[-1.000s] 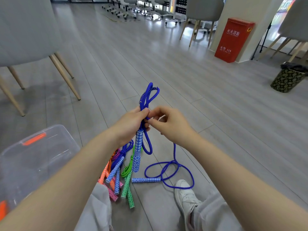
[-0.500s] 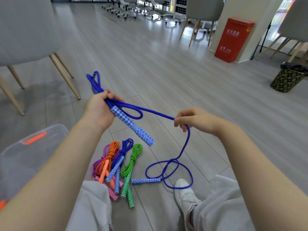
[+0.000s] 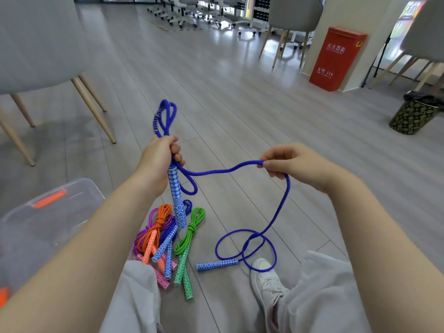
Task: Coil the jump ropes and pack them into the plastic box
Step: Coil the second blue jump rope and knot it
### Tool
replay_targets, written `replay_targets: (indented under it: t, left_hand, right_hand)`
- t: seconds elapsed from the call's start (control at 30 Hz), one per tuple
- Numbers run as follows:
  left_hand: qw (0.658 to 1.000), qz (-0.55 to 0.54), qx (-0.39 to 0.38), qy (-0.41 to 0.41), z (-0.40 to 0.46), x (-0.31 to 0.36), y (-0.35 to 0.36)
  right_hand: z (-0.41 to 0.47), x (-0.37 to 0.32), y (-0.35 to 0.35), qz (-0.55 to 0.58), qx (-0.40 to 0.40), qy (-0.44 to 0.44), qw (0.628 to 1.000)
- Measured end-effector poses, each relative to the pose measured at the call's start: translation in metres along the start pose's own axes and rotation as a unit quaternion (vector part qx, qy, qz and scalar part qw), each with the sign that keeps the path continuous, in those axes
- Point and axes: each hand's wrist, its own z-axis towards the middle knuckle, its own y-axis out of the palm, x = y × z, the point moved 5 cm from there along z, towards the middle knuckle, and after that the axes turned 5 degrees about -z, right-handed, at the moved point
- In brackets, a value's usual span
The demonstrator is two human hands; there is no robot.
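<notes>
Blue jump rope (image 3: 211, 173): left hand (image 3: 158, 162) fists gathered loops upright; right hand (image 3: 288, 162) pinches strand, hands apart.

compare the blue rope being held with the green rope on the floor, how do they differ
The blue rope is mostly uncoiled; the green rope is bundled and knotted. The blue rope is gripped by the left hand and pinched by the right hand, its far handle on the floor; the green rope lies wholly on the floor, untouched. Both have diamond-patterned handles.

Blue jump rope (image 3: 280, 207) between left hand (image 3: 160, 156) and right hand (image 3: 288, 162), above floor (image 3: 240, 104).
</notes>
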Motion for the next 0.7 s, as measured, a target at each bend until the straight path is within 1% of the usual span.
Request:
replay_targets:
  t: [0.13, 0.23, 0.3, 0.37, 0.43, 0.57, 0.63, 0.7]
  left_hand:
    - [0.994, 0.044, -0.097, -0.017, -0.013, -0.011, 0.019]
    - [0.983, 0.105, -0.148, -0.008, -0.024, -0.013, 0.031]
    - [0.972, 0.156, -0.175, 0.013, -0.030, -0.014, 0.038]
    - [0.962, 0.183, -0.202, 0.014, -0.034, -0.017, 0.042]
    - [0.959, 0.174, -0.224, -0.010, -0.037, -0.021, 0.044]
    - [0.956, 0.140, -0.253, -0.058, -0.045, -0.026, 0.050]
    - [0.951, 0.137, -0.266, -0.075, -0.048, -0.028, 0.052]
    - [0.946, 0.145, -0.279, -0.085, -0.050, -0.030, 0.052]
  right_hand:
    - [0.001, -0.025, 0.020, 0.033, 0.002, -0.052, 0.998]
    - [0.005, -0.038, 0.037, 0.004, -0.006, -0.079, 0.997]
    - [0.008, -0.042, 0.046, -0.021, 0.007, -0.096, 0.995]
    - [0.010, -0.046, 0.052, -0.045, 0.027, -0.113, 0.992]
    - [0.012, -0.048, 0.055, -0.061, 0.048, -0.123, 0.989]
    - [0.015, -0.048, 0.054, -0.049, 0.104, -0.124, 0.986]
    - [0.014, -0.048, 0.054, -0.044, 0.114, -0.129, 0.984]
    - [0.013, -0.050, 0.055, -0.065, 0.117, -0.139, 0.981]
